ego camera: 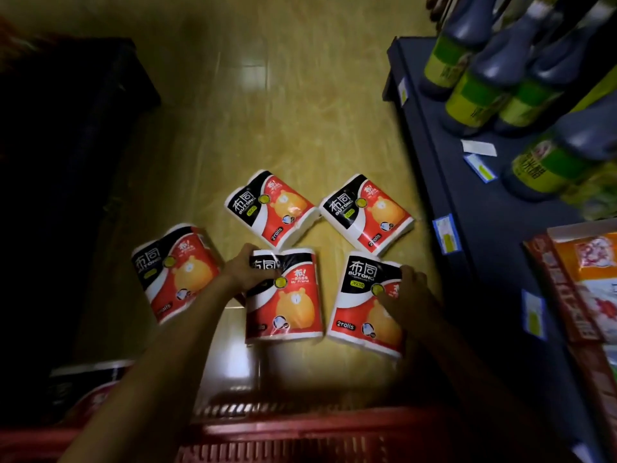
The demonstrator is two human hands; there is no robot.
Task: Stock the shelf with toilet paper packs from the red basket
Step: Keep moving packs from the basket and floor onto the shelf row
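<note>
Five toilet paper packs are lying flat on the tiled floor (300, 95), labels up, spread out between the red basket (300, 432) at the bottom of the view and the dark shelf (474, 208) on the right; they are probably being laid out there so each can be picked up singly and carried across. The left hand (248, 270) is gripping the top left corner of the middle front pack (287, 299), its fingers curled over the edge, which looks like a hold meant for lifting. The right hand (407, 289) is lying on the upper right part of the right front pack (364, 309), just beside the shelf base; its fingers are bending over the pack's edge, seemingly clamping it, though shadow is hiding the fingertips. The left front pack (175, 272) is sitting tilted next to the left forearm, and two rear packs (270, 208) (365, 213) are resting untouched, angled, farther out. One more pack (90, 389) is showing dimly at the basket's left corner. The shelf is holding dark bottles (480, 78) with green labels and some orange packets (587, 272), so the stocking step is, in my judgement, not yet done.
</note>
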